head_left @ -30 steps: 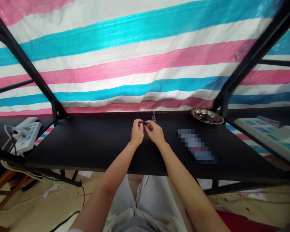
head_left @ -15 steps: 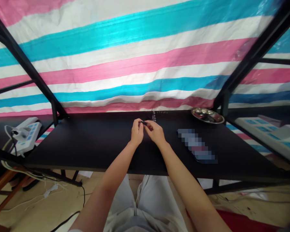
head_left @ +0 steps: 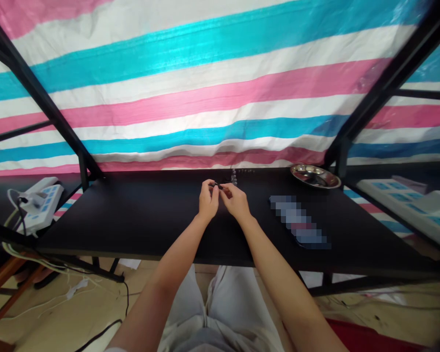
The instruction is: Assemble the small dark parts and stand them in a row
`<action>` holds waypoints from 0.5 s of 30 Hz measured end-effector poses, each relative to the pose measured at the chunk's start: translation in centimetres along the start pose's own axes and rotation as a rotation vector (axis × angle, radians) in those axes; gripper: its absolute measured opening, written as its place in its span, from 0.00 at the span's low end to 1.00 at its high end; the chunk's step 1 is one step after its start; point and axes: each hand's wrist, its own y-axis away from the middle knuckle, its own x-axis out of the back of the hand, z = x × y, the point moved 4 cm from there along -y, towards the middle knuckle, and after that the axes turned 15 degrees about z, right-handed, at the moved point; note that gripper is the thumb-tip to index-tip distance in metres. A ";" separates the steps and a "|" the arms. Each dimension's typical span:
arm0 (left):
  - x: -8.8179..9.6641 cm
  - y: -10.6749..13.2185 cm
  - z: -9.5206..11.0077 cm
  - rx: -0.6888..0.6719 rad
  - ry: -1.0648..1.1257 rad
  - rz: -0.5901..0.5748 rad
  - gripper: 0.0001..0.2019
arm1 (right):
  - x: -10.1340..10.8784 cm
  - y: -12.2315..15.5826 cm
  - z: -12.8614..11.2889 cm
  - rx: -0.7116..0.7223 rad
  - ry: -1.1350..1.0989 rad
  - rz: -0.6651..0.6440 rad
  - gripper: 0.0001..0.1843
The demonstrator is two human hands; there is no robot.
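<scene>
Both hands meet over the middle of the black table (head_left: pixel 132 215), fingertips close together. A small dark piece (head_left: pixel 216 185) sits between them, too small to tell its kind. My left hand (head_left: pixel 208 201) is closed on its left part, thumb pressed against it. My right hand (head_left: pixel 235 199) pinches at its right end. Just behind my right fingers lie several small clear beads (head_left: pixel 234 177) in a short row, with more trailing to the right along the table's back edge.
A shiny metal dish (head_left: pixel 315 176) stands at the back right. In front of it lies a blurred-out flat blue object (head_left: pixel 298 222). White power strips (head_left: pixel 46 208) with cables are at the left; another white strip (head_left: pixel 407 205) is far right. A striped sheet (head_left: pixel 205 98) hangs behind.
The small dark piece has turned slightly between my fingers, and my left thumb has shifted a little. Both hands stay in nearly the same place; the rest is unchanged.
</scene>
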 end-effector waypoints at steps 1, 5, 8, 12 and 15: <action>0.0 0.0 -0.1 0.009 -0.007 0.005 0.10 | 0.0 0.0 0.0 -0.006 0.003 0.008 0.14; -0.3 -0.4 0.1 -0.035 -0.077 -0.020 0.06 | 0.1 -0.1 -0.2 -0.019 0.029 0.020 0.13; -0.4 -0.6 -0.1 -0.034 -0.116 -0.040 0.10 | 0.1 -0.1 -0.3 -0.039 0.044 -0.002 0.14; 0.2 -1.2 -1.1 0.035 -0.156 -0.091 0.11 | -0.4 0.2 -0.1 -0.037 0.012 -0.120 0.21; 1.9 -2.5 -1.8 -0.017 -0.277 -0.156 0.10 | -0.9 0.6 -0.1 -0.014 -0.015 -0.211 0.27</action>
